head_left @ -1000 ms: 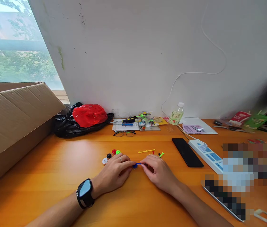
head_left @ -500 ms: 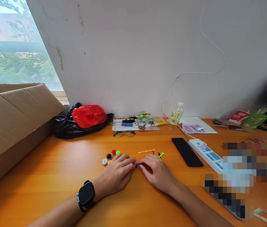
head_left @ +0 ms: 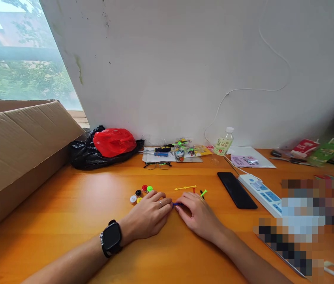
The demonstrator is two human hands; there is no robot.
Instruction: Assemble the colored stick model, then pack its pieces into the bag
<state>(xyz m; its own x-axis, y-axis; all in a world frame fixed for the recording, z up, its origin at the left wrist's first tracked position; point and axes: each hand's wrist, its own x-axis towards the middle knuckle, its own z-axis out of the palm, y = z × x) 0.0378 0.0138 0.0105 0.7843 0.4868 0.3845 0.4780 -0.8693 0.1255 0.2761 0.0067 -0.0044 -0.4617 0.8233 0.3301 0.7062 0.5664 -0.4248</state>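
Note:
My right hand (head_left: 198, 215) pinches a thin blue plastic piece (head_left: 177, 204) between thumb and fingers, low over the table. My left hand (head_left: 149, 215), with a ring and a black watch, is closed at the other end of this piece, its fingertips hiding that end. Just beyond my left hand lie small round plastic caps or spools: white (head_left: 133, 199), black (head_left: 138, 193), red (head_left: 145, 188), green (head_left: 149, 189) and a partly covered yellow one (head_left: 139, 200). Past my right hand are a yellow arrow-shaped strip (head_left: 185, 187) and a green pin-like piece (head_left: 204, 193), with red and black pieces partly hidden.
A cardboard box (head_left: 21, 138) stands at the left. Black and red plastic bags (head_left: 115, 142), glasses (head_left: 157, 165), small packaged parts (head_left: 181, 154) and a bottle (head_left: 224, 142) line the back. On the right lie a black phone (head_left: 236, 190) and a power strip (head_left: 261, 195).
The view has shifted slightly, moving the scene a little to the right. Both hands stay together at the blue piece, and slightly less of it shows between the fingertips.

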